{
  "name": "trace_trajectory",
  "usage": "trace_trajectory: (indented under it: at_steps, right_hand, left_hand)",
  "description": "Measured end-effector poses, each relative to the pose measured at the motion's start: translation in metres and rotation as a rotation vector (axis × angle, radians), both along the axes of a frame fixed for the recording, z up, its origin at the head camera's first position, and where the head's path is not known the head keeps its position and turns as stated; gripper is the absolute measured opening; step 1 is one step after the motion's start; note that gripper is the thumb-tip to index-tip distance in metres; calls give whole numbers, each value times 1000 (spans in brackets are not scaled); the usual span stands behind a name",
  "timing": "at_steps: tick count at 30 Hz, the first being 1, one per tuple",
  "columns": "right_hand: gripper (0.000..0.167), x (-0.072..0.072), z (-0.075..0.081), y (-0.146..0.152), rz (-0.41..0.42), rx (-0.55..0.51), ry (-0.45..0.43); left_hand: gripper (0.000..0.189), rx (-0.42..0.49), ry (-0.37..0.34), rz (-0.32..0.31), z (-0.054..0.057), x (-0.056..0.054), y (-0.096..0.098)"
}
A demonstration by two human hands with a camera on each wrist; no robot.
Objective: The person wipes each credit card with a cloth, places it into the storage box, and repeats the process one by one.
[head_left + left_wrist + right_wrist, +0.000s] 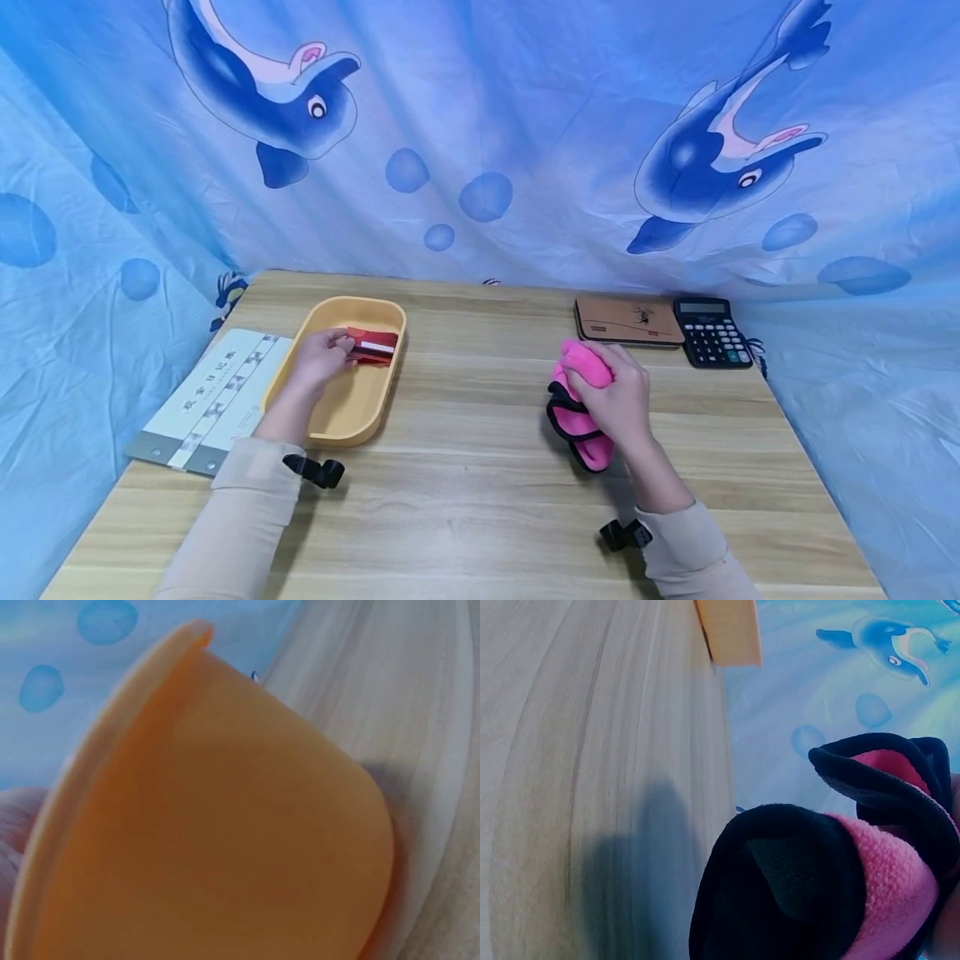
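Note:
In the head view, my left hand (322,358) reaches over the near-left side of a yellow-orange plastic tray (352,417). Its thumb and fingers pinch a red card (372,347) with a dark stripe and a white strip, over more red inside the tray. The tray's outer wall (225,810) fills most of the left wrist view, hiding the card there. On the right, my right hand (618,396) grips a bunched pink fleece cloth (588,429) with black edging, held above the table. Folds of this cloth (896,889) hang open in the right wrist view, showing a dark inner side.
A pale-covered notebook (217,392) with Chinese characters lies left of the tray, partly under its edge. At the back right are a brown zippered case (630,321) and a black calculator (712,332). A blue dolphin-print curtain (480,125) surrounds the wooden table (465,517).

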State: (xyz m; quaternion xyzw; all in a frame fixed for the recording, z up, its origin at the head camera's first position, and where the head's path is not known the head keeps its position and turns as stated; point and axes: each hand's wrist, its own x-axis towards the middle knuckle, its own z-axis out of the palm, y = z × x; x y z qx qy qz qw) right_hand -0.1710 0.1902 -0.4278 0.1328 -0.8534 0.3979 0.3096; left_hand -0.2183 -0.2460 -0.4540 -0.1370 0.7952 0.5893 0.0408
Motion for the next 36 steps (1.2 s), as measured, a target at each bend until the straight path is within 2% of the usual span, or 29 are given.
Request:
trace_trajectory:
  at_steps: [6, 13, 18, 21, 26, 31, 36]
  right_hand:
    - [40, 2, 1, 2, -8, 1, -7]
    - [43, 4, 2, 8, -23, -17, -57]
    - [42, 6, 2, 21, -52, 10, -122]
    - [43, 6, 3, 34, -86, 46, -175]
    - [50, 2, -3, 64, -153, 196, -295]
    - [65, -2, -12, 97, -195, 372, -417]
    - [81, 2, -20, 114, -151, 474, -556]
  left_hand:
    - [64, -167, -7, -36, 0, 0, 2]
    - [64, -230, 15, -39, 2, 2, 4]
    - [55, -285, 135, -34, 13, 9, 18]
    - [51, -306, 217, -60, 20, 15, 30]
    - [45, -308, 329, -111, 26, 28, 44]
    - [40, -316, 440, -142, 24, 37, 57]
    - [37, -411, 491, -158, 14, 45, 64]
